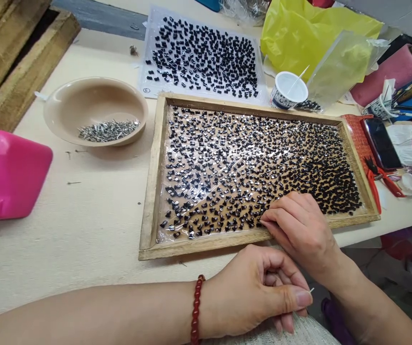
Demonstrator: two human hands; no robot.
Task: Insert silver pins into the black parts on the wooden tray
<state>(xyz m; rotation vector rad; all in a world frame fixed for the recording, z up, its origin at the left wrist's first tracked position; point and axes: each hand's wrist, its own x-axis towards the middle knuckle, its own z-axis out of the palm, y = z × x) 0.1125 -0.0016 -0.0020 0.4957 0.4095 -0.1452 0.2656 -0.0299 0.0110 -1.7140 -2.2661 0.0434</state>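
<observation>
Presently the right hand (301,230) rests fingers together, tips touching small black pieces (249,163) at the near rim of the wooden tray (150,191). The left hand (259,292), nearer the body, pinches a thin pin (311,290) between thumb and forefinger. Beyond lie a beige bowl (65,108) of metal pins and a plastic sheet (202,52); no writing is legible.

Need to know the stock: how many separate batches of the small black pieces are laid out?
2: one fills the wooden tray, where the right hand touches its near row; one lies on the plastic sheet behind it. A few more may sit beside the white cup.
</observation>
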